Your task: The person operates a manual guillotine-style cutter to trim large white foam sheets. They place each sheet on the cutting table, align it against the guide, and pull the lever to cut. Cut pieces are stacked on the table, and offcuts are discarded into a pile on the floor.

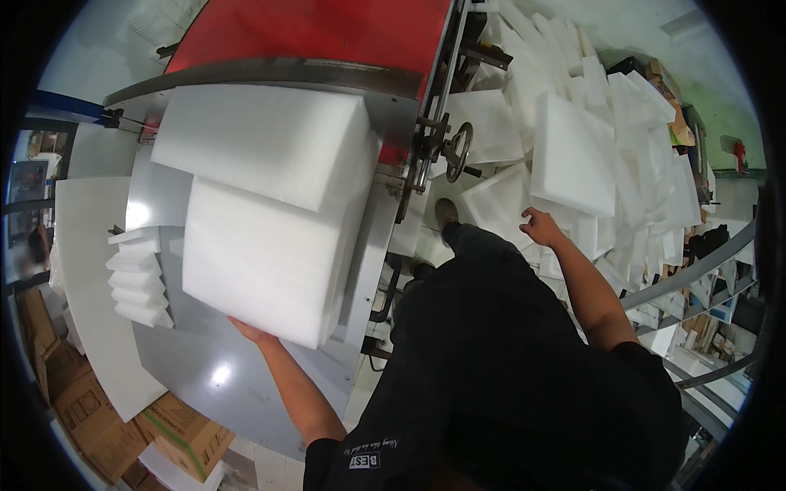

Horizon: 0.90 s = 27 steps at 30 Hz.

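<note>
Two thick white foam blocks lie stacked askew on a grey metal machine table. The nearer foam block [260, 254] has its front edge against my left hand [252, 331], whose fingers are stretched out along it; the fingertips are partly hidden. Behind it, the farther foam block [262, 139] overlaps its top and reaches to the left. My right hand [540, 227] hangs out to the right with nothing in it, its fingers loosely bent and apart. Closest to that hand is a square white foam slab [573, 155] leaning on a pile; they look slightly apart.
A red machine panel [311, 33] with a dark curved bar rises behind the blocks. A handwheel [458, 151] sticks out at the table's right side. Small foam pieces [137, 286] stand at left. Cardboard boxes [184, 430] lie lower left; loose foam sheets [639, 147] heap at right.
</note>
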Tool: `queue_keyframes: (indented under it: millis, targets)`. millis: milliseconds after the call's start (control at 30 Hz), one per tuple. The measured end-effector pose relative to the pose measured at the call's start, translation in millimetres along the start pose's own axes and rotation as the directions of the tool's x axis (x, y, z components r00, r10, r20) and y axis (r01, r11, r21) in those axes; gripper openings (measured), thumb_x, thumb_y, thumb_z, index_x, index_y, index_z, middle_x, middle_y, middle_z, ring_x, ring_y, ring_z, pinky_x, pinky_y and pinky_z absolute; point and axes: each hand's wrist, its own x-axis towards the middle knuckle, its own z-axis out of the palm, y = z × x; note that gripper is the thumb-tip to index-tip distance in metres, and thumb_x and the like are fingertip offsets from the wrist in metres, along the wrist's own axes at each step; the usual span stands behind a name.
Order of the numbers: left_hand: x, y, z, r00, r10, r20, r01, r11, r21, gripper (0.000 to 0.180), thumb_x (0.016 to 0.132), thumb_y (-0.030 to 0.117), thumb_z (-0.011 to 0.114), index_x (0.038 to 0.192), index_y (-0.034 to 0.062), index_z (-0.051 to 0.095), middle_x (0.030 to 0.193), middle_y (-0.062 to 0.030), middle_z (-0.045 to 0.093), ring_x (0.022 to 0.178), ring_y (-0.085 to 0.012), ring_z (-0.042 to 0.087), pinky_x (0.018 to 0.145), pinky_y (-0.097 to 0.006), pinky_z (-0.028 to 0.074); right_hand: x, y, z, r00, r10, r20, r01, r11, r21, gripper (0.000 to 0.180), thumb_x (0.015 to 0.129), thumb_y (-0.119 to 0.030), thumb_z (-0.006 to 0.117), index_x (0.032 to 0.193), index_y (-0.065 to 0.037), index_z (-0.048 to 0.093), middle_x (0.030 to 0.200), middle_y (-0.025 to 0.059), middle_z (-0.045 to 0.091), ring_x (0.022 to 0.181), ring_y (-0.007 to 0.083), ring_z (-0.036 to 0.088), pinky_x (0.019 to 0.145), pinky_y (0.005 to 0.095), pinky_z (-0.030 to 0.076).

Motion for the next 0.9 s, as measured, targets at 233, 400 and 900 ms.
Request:
queue_keyframes:
  millis: [233,400,900]
  targets:
    - [5.8,1.9,-6.6,0.997,0.033,-0.065,-0.033,0.999,0.009,0.075,0.106,0.061,0.015,0.159,0.0095,0.028,0.162,-0.0141,0.031,0.142,-0.0363,0.040,0.117,-0.050,0.037,0.3,23.0,8.2,0.996,0.077,0.045,-0.078,0.996,0.038,0.042,0.080,-0.028,0.074,0.115,-0.005,0.067,0.092,0.0203,0.072,0.090,0.0362,0.070,0.085,0.0441,0.055]
    - [-7.0,8.6,18.5,0.995,-0.020,-0.095,0.031,0.993,0.112,0.074,0.106,0.060,0.016,0.158,0.0095,0.031,0.161,-0.0140,0.034,0.141,-0.0363,0.041,0.116,-0.049,0.038,-3.6,32.6,14.5,0.996,0.078,0.050,-0.078,0.997,-0.012,0.042,0.080,-0.028,0.074,0.114,-0.005,0.068,0.091,0.0197,0.072,0.088,0.0357,0.070,0.084,0.0432,0.055]
    - [31.7,5.4,-82.1,0.786,0.449,-0.425,-0.089,0.763,0.641,0.053,0.107,0.032,0.045,0.151,0.0050,0.038,0.152,-0.0156,0.044,0.133,-0.0324,0.050,0.113,-0.042,0.041,-16.4,36.1,12.5,0.996,0.058,0.066,-0.057,0.998,-0.011,0.040,0.080,-0.027,0.072,0.112,-0.004,0.068,0.087,0.0190,0.072,0.085,0.0350,0.070,0.082,0.0429,0.055]
